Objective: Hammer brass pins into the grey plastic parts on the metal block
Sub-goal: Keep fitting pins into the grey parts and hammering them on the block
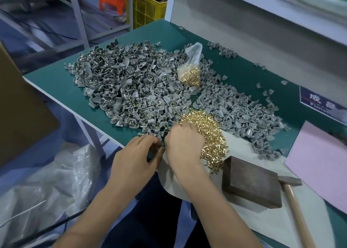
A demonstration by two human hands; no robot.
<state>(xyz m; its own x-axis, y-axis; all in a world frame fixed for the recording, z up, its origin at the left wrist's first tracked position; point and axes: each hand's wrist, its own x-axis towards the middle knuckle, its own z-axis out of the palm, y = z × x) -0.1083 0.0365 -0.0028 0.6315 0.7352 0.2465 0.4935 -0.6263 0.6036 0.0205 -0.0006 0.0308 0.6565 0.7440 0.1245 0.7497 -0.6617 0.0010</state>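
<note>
A pile of loose brass pins (212, 135) lies on a white sheet (236, 144) near the table's front edge. My right hand (183, 144) rests on the pile's left side, its fingers curled down into the pins. Just left of it, my left hand (139, 153) has curled fingers and thumb at the edge of a big heap of grey plastic parts (129, 86); what it holds is hidden. The dark metal block (251, 182) sits bare to the right of my right forearm. A wooden-handled hammer (293, 193) lies beside the block, untouched.
A plastic bag of brass pins (189, 73) lies on the heap. A second spread of grey parts (244, 112) runs right. A pink sheet (319, 163) and a blue sign (323, 105) are at right. A clear plastic bag (47, 182) and a cardboard box (18, 107) stand left of the table.
</note>
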